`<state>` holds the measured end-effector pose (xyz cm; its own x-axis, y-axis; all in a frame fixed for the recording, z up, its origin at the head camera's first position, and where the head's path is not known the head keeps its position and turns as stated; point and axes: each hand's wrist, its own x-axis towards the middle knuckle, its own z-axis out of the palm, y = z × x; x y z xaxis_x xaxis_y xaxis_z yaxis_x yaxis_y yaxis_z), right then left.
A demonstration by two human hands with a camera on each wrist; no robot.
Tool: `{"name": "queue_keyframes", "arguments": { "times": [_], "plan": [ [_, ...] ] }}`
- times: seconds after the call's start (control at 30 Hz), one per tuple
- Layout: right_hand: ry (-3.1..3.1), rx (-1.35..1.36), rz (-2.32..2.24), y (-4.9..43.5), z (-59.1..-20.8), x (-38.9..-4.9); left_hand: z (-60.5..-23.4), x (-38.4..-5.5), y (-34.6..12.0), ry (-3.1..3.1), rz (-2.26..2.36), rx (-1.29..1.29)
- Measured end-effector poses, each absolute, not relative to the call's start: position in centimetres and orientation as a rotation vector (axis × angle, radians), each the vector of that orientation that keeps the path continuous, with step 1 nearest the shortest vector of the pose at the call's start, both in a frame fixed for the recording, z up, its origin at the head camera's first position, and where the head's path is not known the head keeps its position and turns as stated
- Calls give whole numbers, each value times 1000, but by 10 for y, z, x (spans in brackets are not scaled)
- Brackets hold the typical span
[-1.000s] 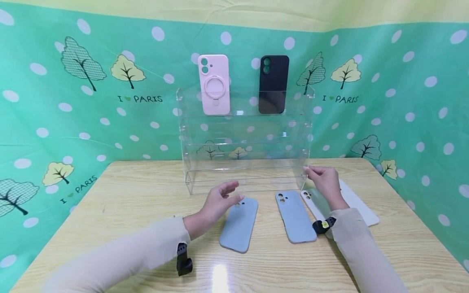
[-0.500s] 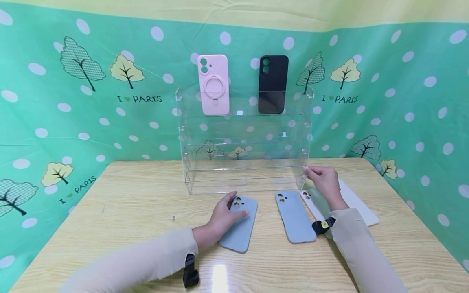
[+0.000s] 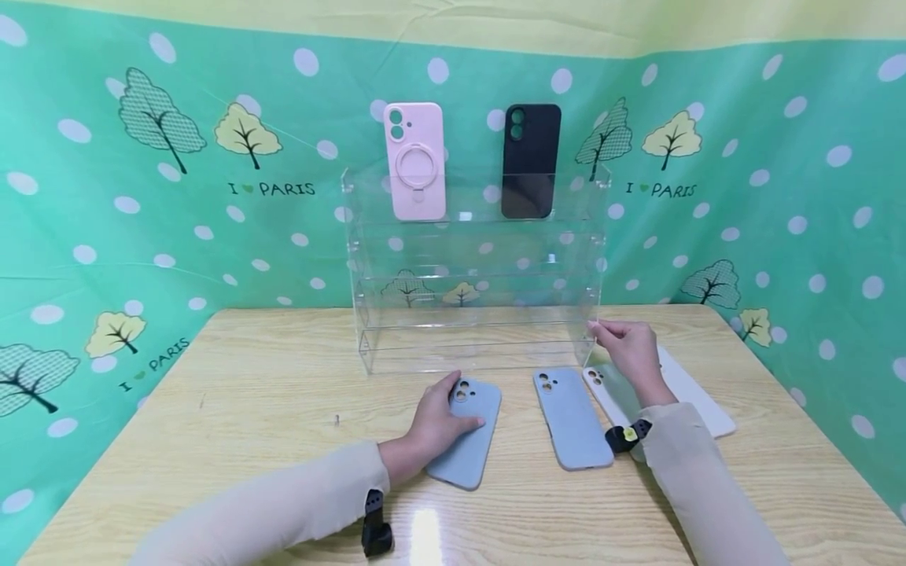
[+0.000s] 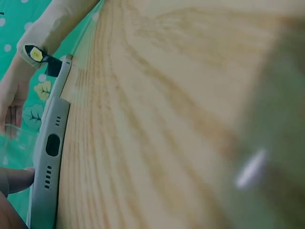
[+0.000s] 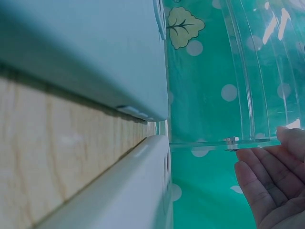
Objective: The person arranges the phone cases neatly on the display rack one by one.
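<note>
My left hand point(image 3: 435, 424) is over the left edge of a light blue phone case point(image 3: 476, 448) lying flat on the table. Its thumb lies across the back of the case and its index finger reaches the camera corner. In the left wrist view the thumb point(image 4: 20, 179) meets the case point(image 4: 47, 191) near the end with the port cut-out. My right hand point(image 3: 630, 354) pinches the right side panel of a clear acrylic display rack point(image 3: 474, 318) between thumb and fingers. In the right wrist view those fingers point(image 5: 262, 176) meet the panel's edge beside a small bolt.
A second light blue case point(image 3: 573, 424) lies right of centre. Two pale cases, one a white case point(image 3: 697, 393), lie partly under the right forearm. A pink case point(image 3: 416, 161) and a black case point(image 3: 531, 161) stand in the rack's top tier. A patterned cloth point(image 3: 177, 236) hangs behind.
My left hand has come down and right from above the camera end onto the light blue case. My right hand has stayed at the rack's side panel.
</note>
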<state>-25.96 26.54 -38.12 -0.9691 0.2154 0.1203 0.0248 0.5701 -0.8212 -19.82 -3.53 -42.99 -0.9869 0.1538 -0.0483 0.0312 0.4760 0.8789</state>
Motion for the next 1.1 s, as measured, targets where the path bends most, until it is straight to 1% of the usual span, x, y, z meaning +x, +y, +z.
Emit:
{"name": "queue_keyframes", "arguments": {
  "times": [0.43,0.77,0.97,1.1],
  "plan": [
    [-2602,-225,1355,264,-382,-260,-424,-200,-34,2723,1316,214],
    [-2591,-220,1347,263,-380,-260,-422,-201,-32,2841,1166,344],
    [-2592,-228,1335,265,-380,-259,-418,-202,-30,2800,1180,356],
    [-2591,-220,1343,265,-381,-259,-416,-207,-32,2728,1234,304]
  ]
}}
